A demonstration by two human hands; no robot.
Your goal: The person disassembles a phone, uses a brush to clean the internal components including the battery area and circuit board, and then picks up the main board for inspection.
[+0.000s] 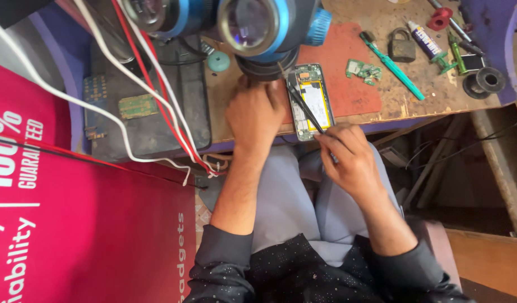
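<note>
While my left hand (257, 115) presses down on the workbench (393, 109) just beside the opened phone (310, 101), its fingers curled and bearing on the phone's left edge to steady it, my right hand (351, 157) sits at about five o'clock from the phone, fingers pinched shut round the black tweezers (304, 106). These run up toward eleven o'clock, their tips lying over the phone's upper part near the small circuit area above the yellow battery. I judge the step in hand to be picking or probing at something inside the phone under the microscope (253, 28), whose blue-ringed eyepieces hang at twelve o'clock. The next move, as I read it, calls for a very small, steady motion of the tips with the phone kept from sliding; whether the tips grip anything I cannot tell. Both forearms come up from six o'clock, the right wrist bent inward. The phone lies half on the red mat (348, 73), a small green board (363, 70) at three o'clock of it, a teal screwdriver (394, 68) and a padlock (401, 46) beyond.
</note>
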